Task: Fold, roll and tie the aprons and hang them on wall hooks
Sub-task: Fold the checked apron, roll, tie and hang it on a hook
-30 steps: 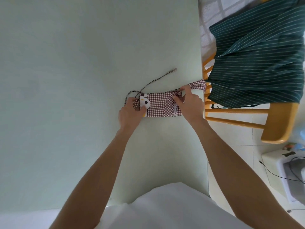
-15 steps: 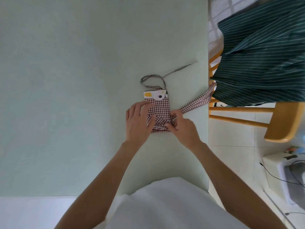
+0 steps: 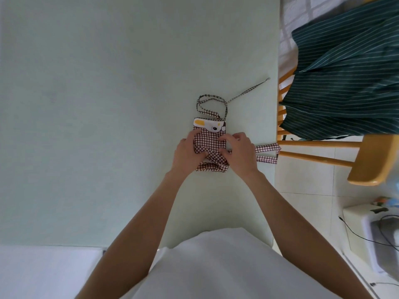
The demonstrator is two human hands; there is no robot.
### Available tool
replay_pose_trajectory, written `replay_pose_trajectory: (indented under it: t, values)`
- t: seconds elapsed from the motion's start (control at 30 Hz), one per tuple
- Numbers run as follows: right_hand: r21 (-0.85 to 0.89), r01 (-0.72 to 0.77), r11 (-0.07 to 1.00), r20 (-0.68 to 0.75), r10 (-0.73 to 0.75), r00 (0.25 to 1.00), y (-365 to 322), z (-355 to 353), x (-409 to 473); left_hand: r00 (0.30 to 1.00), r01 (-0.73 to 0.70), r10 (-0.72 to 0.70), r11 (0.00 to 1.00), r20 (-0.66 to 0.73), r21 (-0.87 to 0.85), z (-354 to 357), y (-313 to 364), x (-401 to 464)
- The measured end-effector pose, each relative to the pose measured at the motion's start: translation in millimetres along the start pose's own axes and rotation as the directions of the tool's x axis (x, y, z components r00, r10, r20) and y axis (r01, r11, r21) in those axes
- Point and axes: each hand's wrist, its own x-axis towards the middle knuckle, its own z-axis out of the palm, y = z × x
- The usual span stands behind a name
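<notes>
A: Why are both hands on the apron point(image 3: 209, 140)?
B: The left hand point(image 3: 187, 154) presses it flat on the table point(image 3: 108, 104) so the roll stays shut. The right hand point(image 3: 239, 152) pinches the strap point(image 3: 266, 147) to wrap it round.
A: Any room?
B: Lots on the left. On the right the strap hangs over the edge, near the chair point(image 3: 367, 160).

Seen from above on a pale green bench point(image 3: 108, 104): a folded red-checked apron point(image 3: 209, 140) with a cartoon patch at its far end, thin strap looped beyond. Pressed on either side by the left hand point(image 3: 187, 152) and right hand point(image 3: 241, 152), a wide checked tie point(image 3: 266, 147) trailing right over the bench edge. At right, a green striped apron point(image 3: 345, 83) draped over a wooden chair point(image 3: 367, 160).
</notes>
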Motion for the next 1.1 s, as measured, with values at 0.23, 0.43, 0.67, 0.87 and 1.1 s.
replay_pose_trajectory:
  t: [0.23,0.43,0.67,0.87,1.1]
  values:
    - [0.101,0.011,0.995,0.007,-0.012,1.000,0,5,-7,1.000,-0.008,0.001,0.931,-0.017,-0.366,-9,-1,0]
    - [0.630,-0.018,0.776,-0.053,0.066,0.996,-14,4,-20,0.985,-0.171,0.141,0.871,-0.100,-0.461,-19,-8,-12]
    - [-0.262,0.274,0.925,-0.293,-0.347,0.891,3,9,-34,0.895,-0.365,0.423,0.878,-0.144,0.308,-7,-25,-25]
    - [-0.402,0.305,0.863,-0.341,-0.451,0.825,18,18,-57,0.764,-0.447,0.590,0.775,-0.260,0.446,14,-45,-38]
    - [-0.343,0.434,0.833,-0.147,-0.504,0.851,44,25,-60,0.752,-0.625,0.659,0.715,-0.004,0.313,19,-62,-35]
